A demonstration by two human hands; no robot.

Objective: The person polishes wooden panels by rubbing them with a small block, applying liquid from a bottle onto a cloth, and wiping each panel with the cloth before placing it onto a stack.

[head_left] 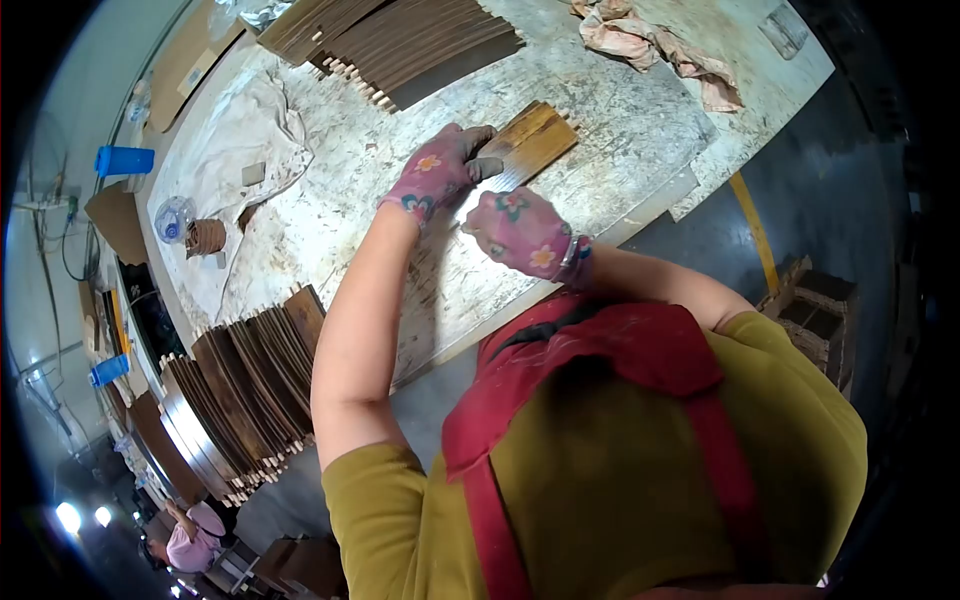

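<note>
A short brown wooden slat (540,142) with light dowel pegs at its far end is angled over the worktable (380,270). My left hand (440,170), in a pink flowered glove with grey fingertips, grips the slat's near end, fingers on one side and thumb on the other. Close beside the slat's near edge is my right hand (520,232) in a matching glove. Its fingers are curled closed, and whatever lies inside them is hidden.
Slats with pegs are stacked at the table's far side (400,45) and along its left edge (240,385). A white cloth (240,130), a tape roll (205,237) and a stained rag (655,45) lie on top. A person (195,535) sits at lower left.
</note>
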